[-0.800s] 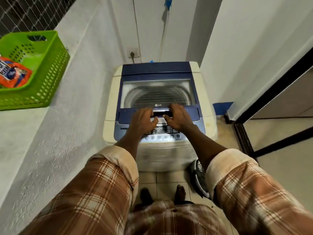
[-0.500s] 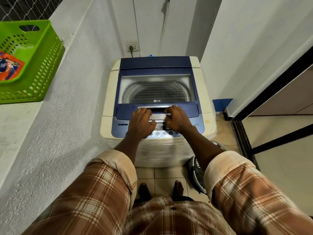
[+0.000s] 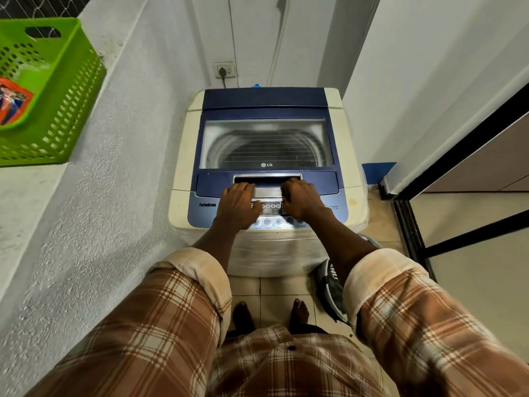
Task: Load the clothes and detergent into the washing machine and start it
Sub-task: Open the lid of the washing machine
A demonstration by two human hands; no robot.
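1. The left hand (image 3: 239, 206) lies on the front of the washing machine (image 3: 266, 179), its fingers (image 3: 243, 188) curled over the near edge of the silver lid handle (image 3: 267, 183) and gripping it.
2. The right hand (image 3: 300, 202) mirrors it just beside, fingers hooked on the same handle, palm over the control panel (image 3: 269, 214).
3. The lid (image 3: 266, 144) is down; through its window the drum shows, and I cannot tell what is inside.
4. A green basket (image 3: 54, 110) sits on the ledge (image 3: 25, 202) to the left, well apart, with an orange packet (image 3: 14, 101) in it.
5. Compared with half a second ago, both hands have hardly shifted on the handle, and the lid has not lifted.
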